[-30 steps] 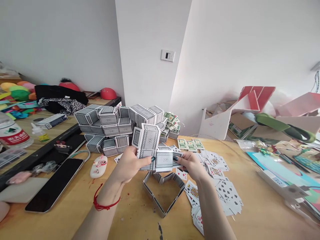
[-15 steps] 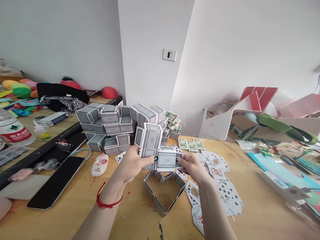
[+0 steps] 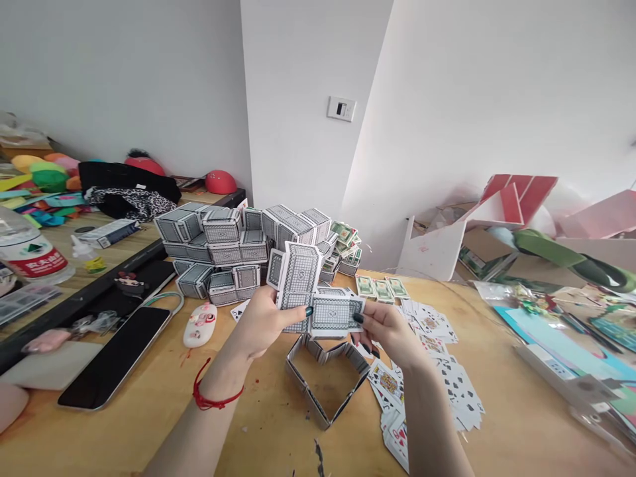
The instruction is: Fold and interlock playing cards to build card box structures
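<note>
Folded playing cards (image 3: 301, 278) with grey patterned backs are joined into a piece held up between both hands. My left hand (image 3: 265, 322) grips its left part, thumb across the front. At its right end, my right hand (image 3: 390, 330) pinches the horizontal card section (image 3: 332, 314) between thumb and fingers. Below the hands, a heart-shaped ring of folded cards (image 3: 309, 393) stands on the wooden table (image 3: 248, 430). Behind the held piece are stacked blocks of folded cards (image 3: 223, 228).
Loose playing cards (image 3: 460, 391) spread to the right, with green-backed cards (image 3: 382, 289) further back. A mouse (image 3: 200, 324), a black phone (image 3: 116, 358) and a glue bottle (image 3: 88, 254) lie left. Boxes (image 3: 489, 255) and papers crowd the right side.
My right hand has shifted slightly right and its lower fingers have spread below the cards. The right card section now looks flatter and longer. The view has shifted slightly.
</note>
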`<state>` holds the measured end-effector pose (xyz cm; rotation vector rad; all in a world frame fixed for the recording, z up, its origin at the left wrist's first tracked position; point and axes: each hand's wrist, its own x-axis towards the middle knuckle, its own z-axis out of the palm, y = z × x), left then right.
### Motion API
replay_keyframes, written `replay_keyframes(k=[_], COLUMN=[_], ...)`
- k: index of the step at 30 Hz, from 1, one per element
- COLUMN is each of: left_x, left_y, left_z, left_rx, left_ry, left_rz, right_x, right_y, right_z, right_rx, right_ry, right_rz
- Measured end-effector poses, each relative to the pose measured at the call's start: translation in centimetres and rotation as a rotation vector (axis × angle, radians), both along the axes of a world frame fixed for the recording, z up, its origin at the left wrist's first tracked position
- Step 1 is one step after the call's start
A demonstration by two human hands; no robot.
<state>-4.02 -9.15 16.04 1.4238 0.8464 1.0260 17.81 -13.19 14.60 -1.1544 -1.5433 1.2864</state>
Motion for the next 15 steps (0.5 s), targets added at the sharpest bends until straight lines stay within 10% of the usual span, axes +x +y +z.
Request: replay_keyframes(k=[15], left_x=[0.03], left_y=[-0.02], left_z=[0.09], left_rx=[-0.033], left_ry=[-0.011], left_rz=[0.001], right_x=[-0.64], right_y=[0.35], right_z=[-1.06], right_rx=[0.025], right_ry=[-0.152], right_rz=[-0.123])
